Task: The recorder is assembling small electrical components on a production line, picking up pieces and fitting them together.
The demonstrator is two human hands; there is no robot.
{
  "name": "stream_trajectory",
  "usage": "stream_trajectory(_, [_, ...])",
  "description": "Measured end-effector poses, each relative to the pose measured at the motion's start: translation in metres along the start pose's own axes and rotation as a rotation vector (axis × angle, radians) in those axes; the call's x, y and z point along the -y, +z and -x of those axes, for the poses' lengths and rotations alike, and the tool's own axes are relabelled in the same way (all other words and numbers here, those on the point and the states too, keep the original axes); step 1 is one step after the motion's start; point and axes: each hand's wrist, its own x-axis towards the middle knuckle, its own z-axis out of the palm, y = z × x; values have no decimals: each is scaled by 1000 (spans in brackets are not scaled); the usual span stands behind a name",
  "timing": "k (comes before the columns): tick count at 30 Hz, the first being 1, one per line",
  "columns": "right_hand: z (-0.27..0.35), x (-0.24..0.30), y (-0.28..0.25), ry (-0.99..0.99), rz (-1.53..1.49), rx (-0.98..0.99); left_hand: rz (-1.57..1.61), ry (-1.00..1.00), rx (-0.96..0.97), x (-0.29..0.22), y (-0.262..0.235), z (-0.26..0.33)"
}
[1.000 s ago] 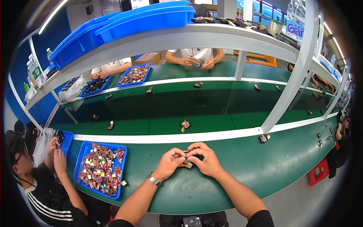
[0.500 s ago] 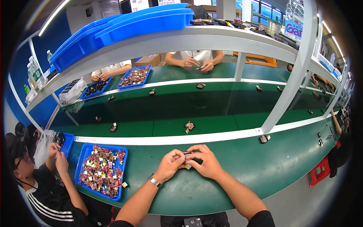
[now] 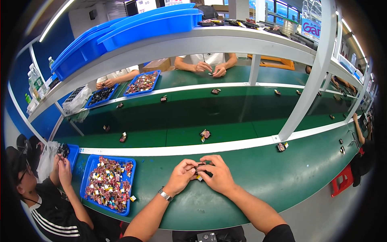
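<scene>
Pinching yellow-tagged part (image 3: 199, 177) between left hand (image 3: 182, 176) and right hand (image 3: 219, 175), a two-sided grip, presumably for steadiness, with blue tray (image 3: 92, 163) at nine o'clock, seemingly for reach!

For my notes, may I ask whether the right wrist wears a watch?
No, the right wrist is bare; the watch is on the left wrist.

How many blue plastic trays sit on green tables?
4: one tray left of your left hand, one tray by the nearest co-worker, two trays on the far green table. Others may be hidden.
</scene>
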Motion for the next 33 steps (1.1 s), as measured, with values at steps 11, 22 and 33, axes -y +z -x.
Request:
stream_trajectory(11, [6, -6, 8, 80, -80, -46, 60, -7, 25, 2, 0, -3])
stream_trajectory(22, [9, -9, 12, 207, -223, 51, 32, 18, -4, 2, 2, -1])
stream_trajectory(33, [7, -3, 10, 142, -208, 63, -10, 30, -3, 5, -3, 2])
